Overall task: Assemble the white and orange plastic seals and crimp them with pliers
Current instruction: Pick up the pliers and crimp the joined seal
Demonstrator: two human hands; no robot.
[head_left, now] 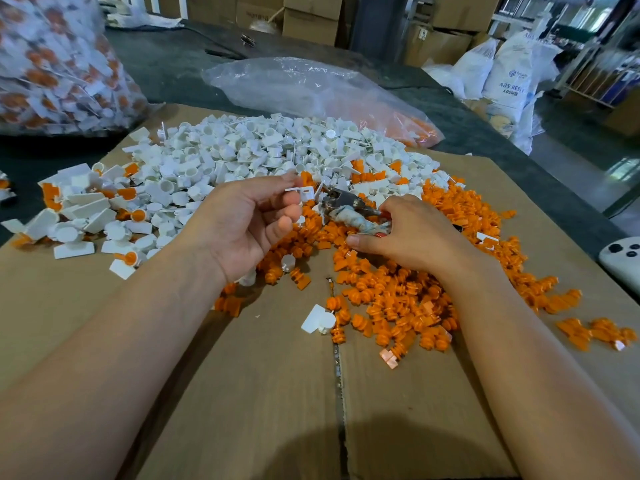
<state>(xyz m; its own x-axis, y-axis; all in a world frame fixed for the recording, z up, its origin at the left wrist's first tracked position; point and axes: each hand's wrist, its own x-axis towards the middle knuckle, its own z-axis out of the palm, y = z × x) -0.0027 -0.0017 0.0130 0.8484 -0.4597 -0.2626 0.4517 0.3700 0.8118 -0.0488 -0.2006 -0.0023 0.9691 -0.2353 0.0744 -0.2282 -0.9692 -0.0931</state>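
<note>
From the head camera, the left hand [249, 220] is pinching a white seal [300, 194] between thumb and fingertips, holding it up over the piles. The right hand [405, 237] is gripping the pliers [346, 206] by their wrapped handles. Their metal nose is sitting just beside the seal. I cannot tell if an orange piece is inside it. This looks like the crimping step. Next, the nose needs to go around the seal and squeeze. Loose white parts [242, 150] and orange parts [415, 282] are lying on the cardboard [242, 393].
</note>
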